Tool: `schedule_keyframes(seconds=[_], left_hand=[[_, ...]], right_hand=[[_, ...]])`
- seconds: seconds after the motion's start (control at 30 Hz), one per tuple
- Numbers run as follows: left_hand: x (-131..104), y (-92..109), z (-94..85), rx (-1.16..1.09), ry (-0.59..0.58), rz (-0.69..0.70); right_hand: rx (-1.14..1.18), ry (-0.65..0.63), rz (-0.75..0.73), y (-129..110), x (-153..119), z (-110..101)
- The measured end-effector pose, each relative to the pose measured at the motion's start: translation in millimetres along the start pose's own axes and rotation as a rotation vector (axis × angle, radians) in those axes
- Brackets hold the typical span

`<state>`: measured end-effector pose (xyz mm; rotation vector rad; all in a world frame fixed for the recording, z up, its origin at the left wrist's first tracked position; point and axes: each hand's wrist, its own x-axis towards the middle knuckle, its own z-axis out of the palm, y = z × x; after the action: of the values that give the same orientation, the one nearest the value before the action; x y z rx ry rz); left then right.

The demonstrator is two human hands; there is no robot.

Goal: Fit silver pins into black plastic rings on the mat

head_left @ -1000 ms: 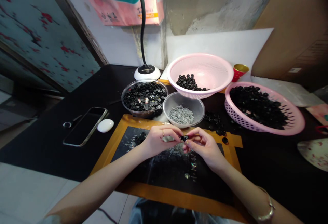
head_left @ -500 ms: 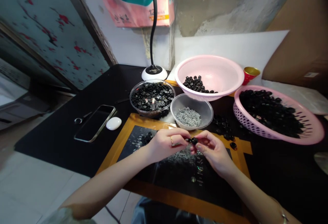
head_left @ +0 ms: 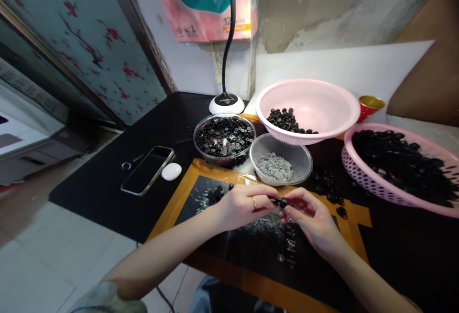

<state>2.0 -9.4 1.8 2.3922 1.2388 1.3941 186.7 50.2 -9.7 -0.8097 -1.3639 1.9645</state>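
Observation:
Over the dark mat my left hand and my right hand meet fingertip to fingertip. Between them is a small round black part, pinched by both; its exact kind is too small to make out. A ring sits on a finger of my left hand. Below the hands, a pile of small silvery pins lies on the mat. Just behind stands a clear bowl holding more pins. Several small black parts lie left of my left hand.
A clear dish of flat black discs stands behind, near a lamp. Two pink baskets, one at the back and one at the right, hold black parts. A phone and a white oval object lie at left.
The whole view has shifted, so everything appears further right. Both hands stay together at the small black part, which shows a little more clearly now.

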Motion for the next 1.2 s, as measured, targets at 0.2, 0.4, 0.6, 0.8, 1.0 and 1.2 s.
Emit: schedule_keyframes(seconds=[0.2, 0.4, 0.6, 0.8, 1.0, 1.2], left_hand=[[0, -1, 0.8, -0.004, 0.022, 0.011], [1, -1, 1.8, 0.057, 0.062, 0.065], [2, 1, 1.3, 0.117, 0.068, 0.097], [1, 3, 0.9, 0.103, 0.029, 0.091], [3, 11, 1.6, 0.165, 0.021, 0.094], [2, 17, 7.5, 0.197, 0.092, 0.109]], right_hand=[[0.145, -0.01, 0.081, 0, 1, 1], [0.225, -0.056, 0.162, 6, 2, 0], [0.216, -0.155, 0.192, 10, 1, 3], [0.205, -0.149, 0.171, 10, -1, 6], [0.202, -0.073, 0.166, 14, -1, 7], [0.32, -0.045, 0.166, 14, -3, 8]])
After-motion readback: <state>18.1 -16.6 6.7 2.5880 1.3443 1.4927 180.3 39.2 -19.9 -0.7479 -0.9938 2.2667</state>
